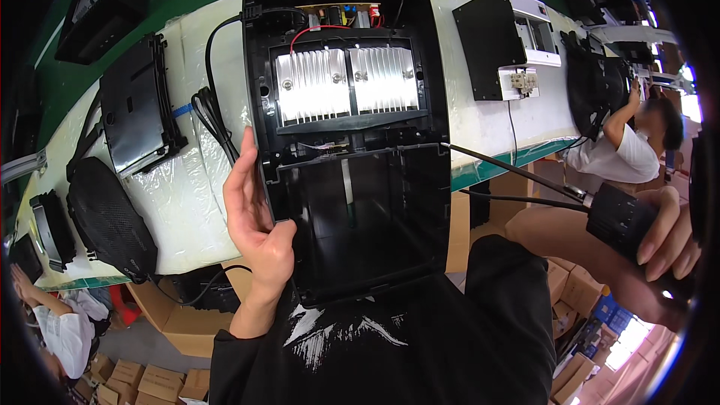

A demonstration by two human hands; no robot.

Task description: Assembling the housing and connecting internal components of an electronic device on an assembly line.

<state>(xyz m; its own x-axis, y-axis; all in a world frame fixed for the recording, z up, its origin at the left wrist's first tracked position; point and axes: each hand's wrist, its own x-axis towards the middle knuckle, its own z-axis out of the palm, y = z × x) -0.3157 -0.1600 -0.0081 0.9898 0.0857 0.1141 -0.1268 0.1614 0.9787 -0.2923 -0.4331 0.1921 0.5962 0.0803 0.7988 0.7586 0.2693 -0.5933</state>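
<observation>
A tall, open black housing [436, 124] lies at the centre, its far end on a plastic-covered white bench [214, 214], its near end against the wearer's dark shirt [442, 322]. The left hand [257, 229] is just beside it on the left, fingers straight and close together along the outer wall, thumb bent at the rim. The right hand [667, 236] is well apart, toward the right, fingers curled around a black screwdriver [619, 219]. The long shaft slants back to the housing's right edge, level with its crossbar; whether the tip touches is unclear. Inside the far half sit two ribbed silver heat sinks [313, 86] and a circuit board [341, 15]. A cable [212, 121] lies coiled left of the housing.
</observation>
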